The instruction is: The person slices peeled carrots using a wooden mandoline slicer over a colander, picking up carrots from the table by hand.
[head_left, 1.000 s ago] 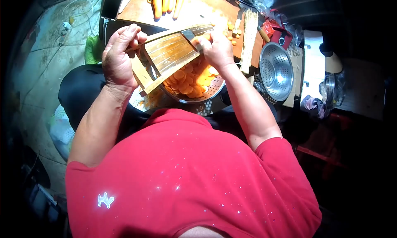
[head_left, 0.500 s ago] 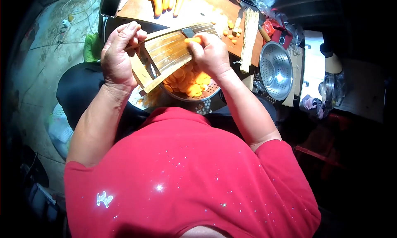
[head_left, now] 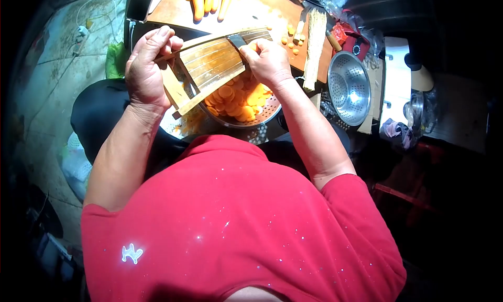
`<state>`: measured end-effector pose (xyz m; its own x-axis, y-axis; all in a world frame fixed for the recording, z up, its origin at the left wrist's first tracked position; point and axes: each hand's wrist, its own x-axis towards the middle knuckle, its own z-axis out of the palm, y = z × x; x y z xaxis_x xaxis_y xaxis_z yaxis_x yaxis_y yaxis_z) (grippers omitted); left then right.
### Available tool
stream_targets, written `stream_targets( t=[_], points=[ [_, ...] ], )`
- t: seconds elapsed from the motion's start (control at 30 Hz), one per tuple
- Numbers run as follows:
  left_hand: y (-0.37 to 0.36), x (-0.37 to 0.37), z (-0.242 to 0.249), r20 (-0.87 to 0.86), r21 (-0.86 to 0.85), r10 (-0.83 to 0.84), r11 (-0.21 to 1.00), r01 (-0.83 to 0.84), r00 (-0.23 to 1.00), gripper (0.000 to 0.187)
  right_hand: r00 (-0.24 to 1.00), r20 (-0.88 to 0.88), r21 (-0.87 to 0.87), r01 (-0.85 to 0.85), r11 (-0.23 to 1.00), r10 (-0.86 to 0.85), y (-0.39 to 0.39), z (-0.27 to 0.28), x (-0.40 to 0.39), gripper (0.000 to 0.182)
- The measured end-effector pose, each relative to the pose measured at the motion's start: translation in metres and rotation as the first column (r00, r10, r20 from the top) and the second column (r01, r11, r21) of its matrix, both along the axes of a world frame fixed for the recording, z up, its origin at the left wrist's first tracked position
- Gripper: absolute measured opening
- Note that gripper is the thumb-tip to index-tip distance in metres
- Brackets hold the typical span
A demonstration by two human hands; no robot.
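Observation:
A wooden mandoline slicer [head_left: 212, 63] with a dark metal blade is held slanted over a colander [head_left: 270, 116] of orange carrot slices [head_left: 233, 100]. My left hand [head_left: 149, 68] is closed round the near left end of its frame. At the blade, my right hand [head_left: 268, 63] is pinched closed against the board's right side. The carrot piece in those fingers is almost wholly hidden now; it showed plainly half a second ago. Beyond the slicer, several whole carrots [head_left: 212, 0] lie on a reddish-brown board [head_left: 257, 13].
Small carrot ends [head_left: 291, 40] and a straw whisk broom [head_left: 316, 45] lie on the board's right. An empty metal colander [head_left: 348, 87] stands further right, near a red bag [head_left: 343, 34] and clear plastic. A green bag [head_left: 116, 61] is at left.
My right hand has shifted slightly up along the slicer towards the blade, and the carrot piece has gone from sight behind the fingers. My left hand still holds the frame.

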<state>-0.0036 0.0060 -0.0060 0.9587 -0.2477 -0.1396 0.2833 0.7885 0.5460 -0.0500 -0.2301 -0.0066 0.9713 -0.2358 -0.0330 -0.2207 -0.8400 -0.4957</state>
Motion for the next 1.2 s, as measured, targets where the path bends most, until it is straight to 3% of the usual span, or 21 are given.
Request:
stream_targets(
  t=[0.07,0.1,0.17,0.23,0.33,0.4,0.43,0.5,0.67,0.77,0.83,0.87,0.9,0.97,1.0,1.2],
  points=[
    [0.000,0.000,0.000,-0.002,0.019,0.020,1.000,-0.019,1.000,0.013,0.997,-0.048,0.242,-0.043,0.969,0.057,0.011,0.021,-0.005,0.027],
    [0.001,0.000,0.000,-0.007,0.019,0.018,1.000,-0.018,1.000,0.013,0.997,-0.053,0.242,-0.041,0.969,0.055,0.010,0.019,-0.010,0.027],
    [0.001,0.003,0.001,0.018,0.024,0.000,1.000,0.000,1.000,0.013,0.988,0.047,-0.021,-0.147,0.989,0.148,0.009,0.016,-0.016,0.028],
    [0.001,0.003,0.000,0.016,0.021,-0.002,1.000,0.002,1.000,0.013,0.991,0.004,-0.012,-0.130,0.991,0.131,0.012,0.017,-0.020,0.028],
    [0.000,0.005,0.001,0.023,0.005,-0.001,1.000,0.001,1.000,0.014,0.986,0.084,0.076,-0.152,0.985,0.146,0.011,0.012,-0.020,0.026],
    [0.001,0.005,0.000,0.025,-0.011,-0.010,1.000,0.010,1.000,0.014,0.993,0.109,0.251,-0.073,0.965,0.047,0.016,0.007,-0.024,0.025],
    [0.001,0.005,0.001,0.020,-0.010,-0.010,1.000,0.010,1.000,0.014,0.993,0.104,0.252,-0.072,0.965,0.047,0.017,0.009,-0.025,0.025],
    [0.001,0.005,0.005,-0.013,0.031,0.001,1.000,0.000,1.000,0.015,0.993,-0.010,0.530,0.104,0.842,-0.116,0.025,0.021,-0.022,0.031],
    [0.000,0.007,0.006,-0.005,0.038,-0.001,0.999,0.001,1.000,0.014,0.988,-0.003,0.549,0.129,0.826,-0.152,0.020,0.011,-0.017,0.031],
    [0.000,0.007,0.003,0.038,0.025,-0.011,1.000,0.010,0.999,0.015,0.982,0.010,0.667,0.133,0.733,-0.188,0.021,0.017,-0.018,0.026],
    [0.000,0.007,0.004,0.027,0.030,-0.003,1.000,0.002,1.000,0.015,0.975,-0.092,0.947,0.148,0.283,-0.204,0.015,0.023,-0.018,0.032],
    [0.000,0.007,0.005,0.028,0.026,-0.002,1.000,0.002,1.000,0.015,0.979,-0.105,0.978,0.133,0.163,-0.173,0.011,0.025,-0.018,0.033],
    [-0.001,0.007,0.005,0.024,0.022,-0.003,1.000,0.002,1.000,0.015,0.979,-0.103,0.977,0.132,0.168,-0.174,0.010,0.026,-0.019,0.033],
    [-0.001,0.007,0.006,0.021,0.010,-0.005,1.000,0.005,1.000,0.015,0.994,-0.066,0.988,0.052,-0.143,-0.092,0.011,0.029,-0.024,0.030],
    [-0.001,0.007,0.006,0.017,0.002,-0.005,1.000,0.005,1.000,0.014,0.993,-0.095,0.970,0.075,-0.231,-0.075,0.011,0.029,-0.027,0.028],
    [0.000,0.008,0.009,-0.002,0.072,-0.011,0.997,0.011,1.000,0.016,0.998,-0.048,0.914,0.030,-0.404,-0.035,0.021,0.023,-0.037,0.031]
  ],
)
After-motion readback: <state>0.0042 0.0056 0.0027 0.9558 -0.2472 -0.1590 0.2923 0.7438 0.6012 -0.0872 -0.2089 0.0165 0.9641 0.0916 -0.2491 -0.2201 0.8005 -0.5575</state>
